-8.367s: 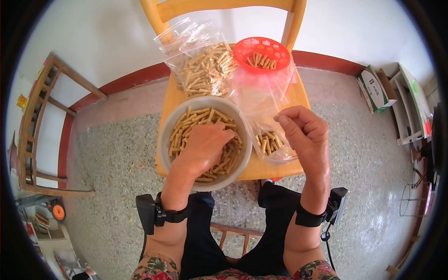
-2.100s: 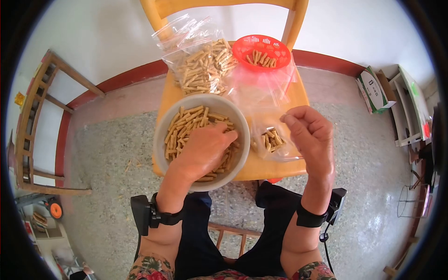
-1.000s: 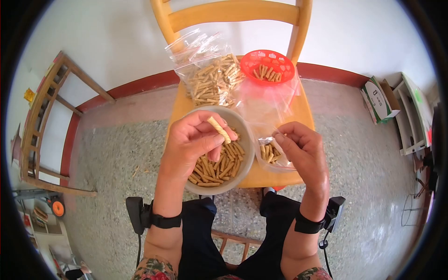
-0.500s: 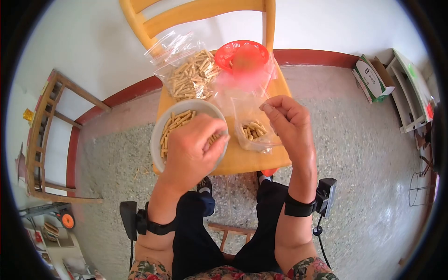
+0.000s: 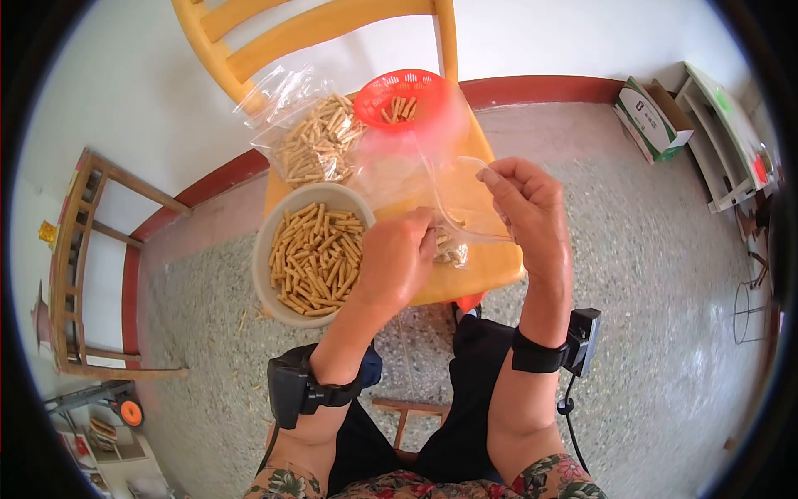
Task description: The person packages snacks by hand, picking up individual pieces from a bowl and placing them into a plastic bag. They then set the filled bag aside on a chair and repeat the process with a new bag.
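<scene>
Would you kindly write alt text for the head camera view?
The left hand reaches into a small clear bag held open by the right hand, beside a bowl of biscuit sticks on a wooden chair.

The left hand (image 5: 397, 262), which had been buried among the tan biscuit sticks in the round grey bowl (image 5: 278, 224), rose with one stick pinched between its fingers, then crossed to the right. It ended at the mouth of the small clear plastic bag (image 5: 453, 218), fingers curled inside the opening, and the bowl's sticks (image 5: 316, 258) lay fully uncovered. The right hand (image 5: 532, 212) lifted the bag's upper edge a little higher, pulling the opening wider. The view itself swung, so the yellow wooden chair (image 5: 486, 258) sat more to the left and tilted.
</scene>
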Available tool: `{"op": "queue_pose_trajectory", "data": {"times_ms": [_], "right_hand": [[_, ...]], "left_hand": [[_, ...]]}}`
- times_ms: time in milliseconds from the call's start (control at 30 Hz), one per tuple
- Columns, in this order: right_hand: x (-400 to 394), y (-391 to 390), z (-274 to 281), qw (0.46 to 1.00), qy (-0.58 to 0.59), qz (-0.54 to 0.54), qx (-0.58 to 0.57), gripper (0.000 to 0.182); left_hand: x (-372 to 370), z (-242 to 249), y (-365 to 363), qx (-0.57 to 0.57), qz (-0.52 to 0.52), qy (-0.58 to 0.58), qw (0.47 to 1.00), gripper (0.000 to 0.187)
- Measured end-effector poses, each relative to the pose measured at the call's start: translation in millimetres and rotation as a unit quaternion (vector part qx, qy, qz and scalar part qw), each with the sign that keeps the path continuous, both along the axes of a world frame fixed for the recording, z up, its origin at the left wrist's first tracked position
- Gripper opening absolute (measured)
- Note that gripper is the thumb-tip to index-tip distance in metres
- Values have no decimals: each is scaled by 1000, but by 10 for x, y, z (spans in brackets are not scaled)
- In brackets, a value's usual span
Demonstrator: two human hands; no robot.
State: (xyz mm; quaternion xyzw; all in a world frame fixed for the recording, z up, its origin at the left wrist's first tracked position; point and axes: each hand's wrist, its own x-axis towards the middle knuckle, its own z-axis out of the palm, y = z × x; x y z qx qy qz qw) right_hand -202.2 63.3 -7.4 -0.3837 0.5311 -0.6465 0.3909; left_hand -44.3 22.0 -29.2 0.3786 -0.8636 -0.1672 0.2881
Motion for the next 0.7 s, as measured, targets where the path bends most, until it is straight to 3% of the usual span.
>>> {"op": "queue_pose_trajectory", "data": {"times_ms": [67, 133, 300, 367, 467, 600, 700], "right_hand": [[0, -16, -4, 1000, -13, 11, -12, 11], [6, -24, 3, 1000, -12, 12, -13, 11], [44, -47, 9, 999, 37, 15, -1, 11], [74, -14, 15, 998, 7, 62, -20, 9], [190, -20, 14, 988, 14, 149, -30, 7], [326, -75, -9, 987, 15, 147, -69, 6], [272, -33, 65, 993, 27, 112, -13, 6]], "left_hand": [[9, 10, 22, 23, 2, 24, 999, 6], [54, 34, 69, 200, 2, 157, 967, 9], [155, -12, 49, 164, -3, 116, 980, 8], [222, 8, 89, 233, 41, 153, 959, 10], [249, -26, 89, 168, 23, 153, 974, 10], [358, 13, 185, 105, 34, 110, 988, 10], [536, 108, 311, 69, 53, 120, 989, 9]]}}
